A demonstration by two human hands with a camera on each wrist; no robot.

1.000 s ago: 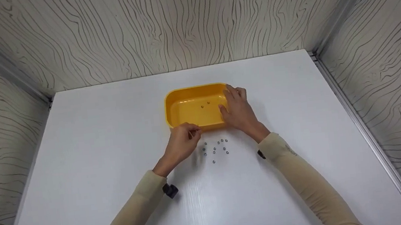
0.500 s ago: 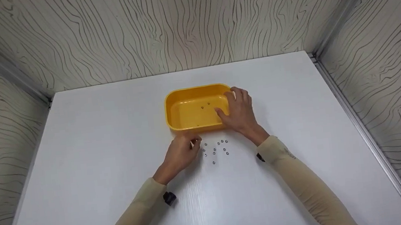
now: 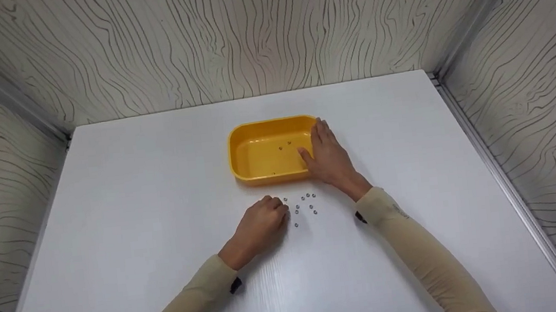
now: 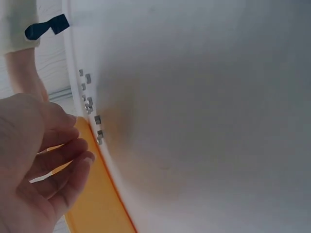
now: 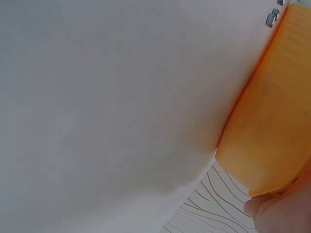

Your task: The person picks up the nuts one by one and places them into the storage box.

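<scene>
Metal nuts (image 3: 297,212) in front of the tub (image 3: 275,179) could skitter if the curled left hand (image 3: 258,226) slips (I can't tell if it's pinching one), and a lean from the right hand (image 3: 331,159), thumb spread, could tip the tub's right end.

On the table (image 3: 157,189) stands the bin (image 3: 258,162), two nuts (image 3: 281,148) inside, perhaps a third against its near wall. Loose nuts (image 3: 298,206) lie before the bin, the left hand (image 3: 262,224) left of them; the right hand (image 3: 331,159) is at the bin's right end.
</scene>
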